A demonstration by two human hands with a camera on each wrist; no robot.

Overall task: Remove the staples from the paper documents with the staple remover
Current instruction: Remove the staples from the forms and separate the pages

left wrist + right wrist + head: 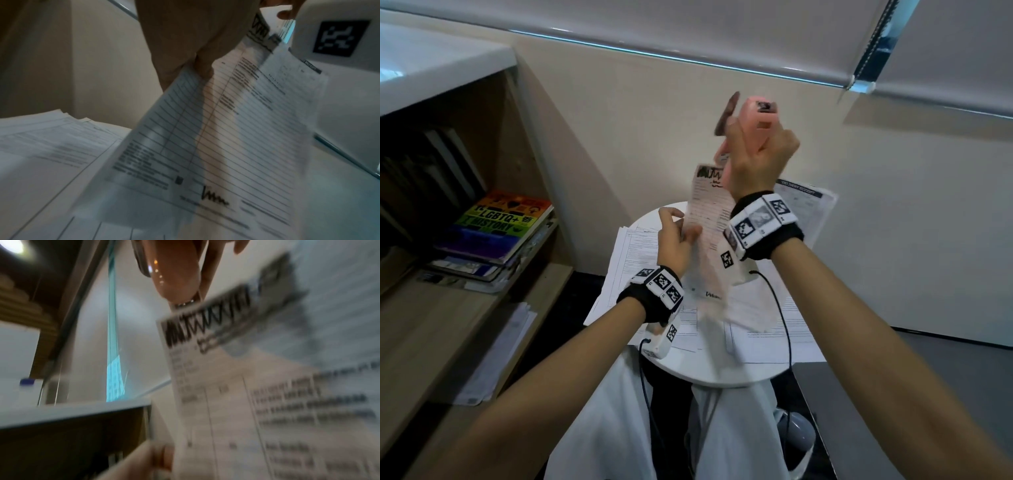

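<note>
My right hand is raised above the table and grips a pink staple remover, whose metal end points down at the top edge of a printed document. The document hangs in the air, blurred. My left hand pinches its left edge lower down. The left wrist view shows the lined sheet hanging from my fingers. In the right wrist view the pink staple remover meets the document's top corner. No staple can be made out.
A round white table holds more printed sheets, and one sheet overhangs its far right. On the left a wooden shelf holds stacked books and loose papers. A black cable crosses the table.
</note>
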